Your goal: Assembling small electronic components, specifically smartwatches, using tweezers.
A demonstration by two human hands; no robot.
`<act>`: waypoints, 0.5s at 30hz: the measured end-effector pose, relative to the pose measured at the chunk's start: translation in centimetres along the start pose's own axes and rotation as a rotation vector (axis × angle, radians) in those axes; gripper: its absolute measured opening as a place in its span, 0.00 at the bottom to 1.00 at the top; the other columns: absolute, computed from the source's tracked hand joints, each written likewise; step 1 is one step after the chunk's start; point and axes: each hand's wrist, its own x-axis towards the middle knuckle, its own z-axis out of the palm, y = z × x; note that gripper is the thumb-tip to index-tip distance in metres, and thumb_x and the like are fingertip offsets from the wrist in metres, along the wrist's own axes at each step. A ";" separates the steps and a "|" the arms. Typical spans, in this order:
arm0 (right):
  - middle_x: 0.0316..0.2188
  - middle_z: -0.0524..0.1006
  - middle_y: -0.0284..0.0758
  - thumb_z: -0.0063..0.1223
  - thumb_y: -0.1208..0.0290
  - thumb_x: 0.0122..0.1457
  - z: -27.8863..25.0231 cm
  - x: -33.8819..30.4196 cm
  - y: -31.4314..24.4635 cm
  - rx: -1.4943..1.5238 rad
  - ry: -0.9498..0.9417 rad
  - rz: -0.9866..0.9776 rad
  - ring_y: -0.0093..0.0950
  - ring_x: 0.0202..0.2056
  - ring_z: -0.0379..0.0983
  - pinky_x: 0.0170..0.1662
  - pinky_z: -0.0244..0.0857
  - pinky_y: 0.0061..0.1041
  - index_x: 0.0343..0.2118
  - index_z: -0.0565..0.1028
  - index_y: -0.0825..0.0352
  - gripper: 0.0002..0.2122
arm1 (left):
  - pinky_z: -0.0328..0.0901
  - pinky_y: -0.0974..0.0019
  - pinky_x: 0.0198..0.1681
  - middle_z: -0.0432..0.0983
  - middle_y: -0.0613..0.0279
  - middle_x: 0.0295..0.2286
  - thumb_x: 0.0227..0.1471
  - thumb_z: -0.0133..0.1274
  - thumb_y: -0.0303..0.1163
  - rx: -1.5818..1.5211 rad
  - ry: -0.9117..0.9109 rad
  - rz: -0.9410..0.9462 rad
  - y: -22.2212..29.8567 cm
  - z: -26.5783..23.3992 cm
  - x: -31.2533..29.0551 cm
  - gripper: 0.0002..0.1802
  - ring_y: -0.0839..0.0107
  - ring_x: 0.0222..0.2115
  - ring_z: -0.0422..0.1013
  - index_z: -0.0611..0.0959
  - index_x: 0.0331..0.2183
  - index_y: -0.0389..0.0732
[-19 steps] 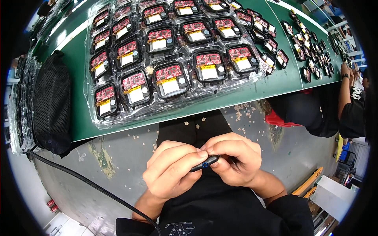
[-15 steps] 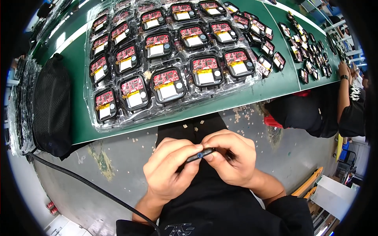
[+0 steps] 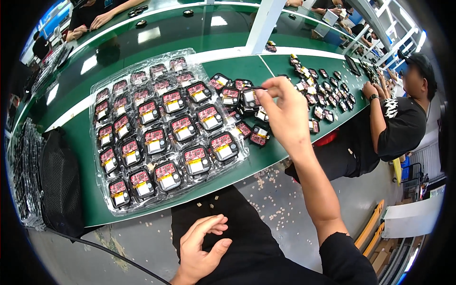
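Observation:
My right hand (image 3: 286, 111) is stretched out over a loose pile of small black-framed watch-like units (image 3: 231, 96). Its thumb and fingers pinch the edge of one such unit (image 3: 250, 98), which shows a pale face inside a dark frame. My left hand (image 3: 200, 249) hovers above my lap, fingers apart and bent, with nothing in it. Left of the pile, a clear plastic tray (image 3: 107, 194) carries rows of similar units with red circuit boards, white rectangles and yellow strips.
More loose units (image 3: 327, 95) lie farther right on the green table (image 3: 237, 181). A co-worker (image 3: 403, 114) sits at the right. A black mesh bag (image 3: 61, 183) stands at the left beside stacked clear trays (image 3: 26, 175). A white post (image 3: 264, 28) rises behind.
My hands have parted: the right reached forward and right to the pile, the left dropped toward my lap. The dark piece both hands held is no longer between them. The view has shifted.

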 end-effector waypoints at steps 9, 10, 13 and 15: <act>0.38 0.81 0.48 0.52 0.69 0.63 1.0 11.2 4.5 -0.465 0.057 -0.205 0.48 0.43 0.78 0.48 0.71 0.42 0.45 0.80 0.68 0.12 | 0.71 0.67 0.44 0.78 0.52 0.45 0.52 0.63 0.20 0.164 -0.042 -0.050 2.0 1.1 0.0 0.23 0.66 0.41 0.77 0.80 0.51 0.32; 0.40 0.81 0.49 0.51 0.70 0.63 0.6 13.0 6.3 -0.594 0.060 -0.145 0.48 0.45 0.77 0.50 0.70 0.42 0.45 0.80 0.68 0.12 | 0.71 0.68 0.44 0.78 0.52 0.45 0.52 0.63 0.20 0.158 -0.038 -0.063 2.0 1.1 0.0 0.23 0.66 0.41 0.77 0.80 0.51 0.33; 0.43 0.81 0.45 0.49 0.66 0.64 -0.3 16.8 10.7 -0.774 -0.022 -0.098 0.45 0.48 0.77 0.54 0.71 0.43 0.52 0.78 0.60 0.15 | 0.72 0.67 0.44 0.78 0.51 0.45 0.52 0.64 0.23 0.146 -0.063 -0.072 0.8 0.7 0.0 0.23 0.66 0.41 0.78 0.80 0.51 0.33; 0.42 0.81 0.46 0.51 0.64 0.64 0.3 17.3 10.8 -0.778 -0.126 -0.073 0.45 0.47 0.78 0.54 0.71 0.43 0.52 0.78 0.60 0.15 | 0.73 0.67 0.45 0.79 0.52 0.45 0.53 0.65 0.25 0.131 -0.064 -0.091 0.5 0.6 -0.1 0.23 0.68 0.41 0.79 0.81 0.51 0.35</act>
